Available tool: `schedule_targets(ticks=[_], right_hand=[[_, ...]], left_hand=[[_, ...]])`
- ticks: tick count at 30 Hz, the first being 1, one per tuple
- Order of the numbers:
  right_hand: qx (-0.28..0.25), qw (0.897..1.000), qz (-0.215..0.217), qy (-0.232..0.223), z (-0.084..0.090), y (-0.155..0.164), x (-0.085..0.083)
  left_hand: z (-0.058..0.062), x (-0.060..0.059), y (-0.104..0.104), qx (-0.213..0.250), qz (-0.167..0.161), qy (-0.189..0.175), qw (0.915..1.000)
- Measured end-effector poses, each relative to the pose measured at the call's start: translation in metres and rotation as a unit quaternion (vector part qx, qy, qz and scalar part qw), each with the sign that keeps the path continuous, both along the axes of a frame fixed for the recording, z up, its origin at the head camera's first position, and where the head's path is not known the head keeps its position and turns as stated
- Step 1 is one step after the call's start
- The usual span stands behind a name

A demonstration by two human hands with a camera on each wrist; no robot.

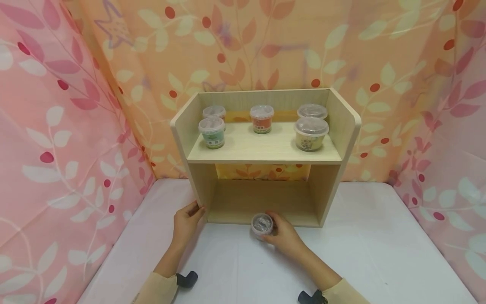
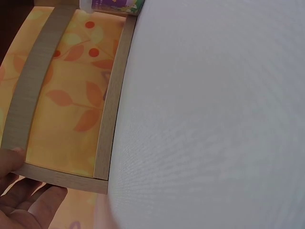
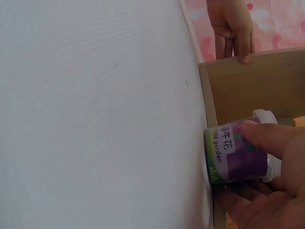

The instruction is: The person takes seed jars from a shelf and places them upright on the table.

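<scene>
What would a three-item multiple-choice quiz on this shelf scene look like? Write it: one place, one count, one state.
1. Where is the purple-labelled cup?
A. upper board
B. front edge of the shelf's bottom board
C. behind the shelf

2. How many lidded cups stand on the upper board?
A. three
B. five
C. seven

3. What is the left hand doing?
A. resting on the shelf's left side panel
B. lifting a cup
C. lying flat on the table

Key: 1 B, the right hand holds it there; 2 B, five are visible; 3 A, its fingers touch the panel.
</scene>
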State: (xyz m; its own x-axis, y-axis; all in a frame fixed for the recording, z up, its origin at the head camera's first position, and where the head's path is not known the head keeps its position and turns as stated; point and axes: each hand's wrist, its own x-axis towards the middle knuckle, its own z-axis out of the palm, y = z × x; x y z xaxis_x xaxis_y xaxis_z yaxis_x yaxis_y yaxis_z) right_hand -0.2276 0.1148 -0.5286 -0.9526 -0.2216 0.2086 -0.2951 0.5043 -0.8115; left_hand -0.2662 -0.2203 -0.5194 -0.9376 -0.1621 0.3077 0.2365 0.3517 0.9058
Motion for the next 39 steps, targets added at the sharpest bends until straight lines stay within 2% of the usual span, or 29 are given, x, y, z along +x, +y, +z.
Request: schedule_targets(ticks=[7,16,22,28,39], right_hand=[[0.057,0.998,0.017,0.015,0.009,0.002,0.003],[0.061,0.998,0.020,0.005,0.040,0.001,0.008],[0.046,0.998,0.043,0.024,0.071,0.001,0.019],[0.008,0.997,0.069,0.044,0.104,-0.001,0.029],[-0.053,0.990,0.101,0.087,0.188,0.000,0.041]], left_hand=[[-0.001,0.001,0.001,0.012,0.000,-0.005,0.9999],[0.001,0.002,0.001,0.004,0.001,-0.010,0.9999],[0.002,0.001,0.001,0.005,-0.001,-0.014,0.9999],[0.003,0.002,0.001,0.003,0.000,-0.016,0.9999],[0.004,0.002,0.001,0.003,0.001,-0.019,0.9998]])
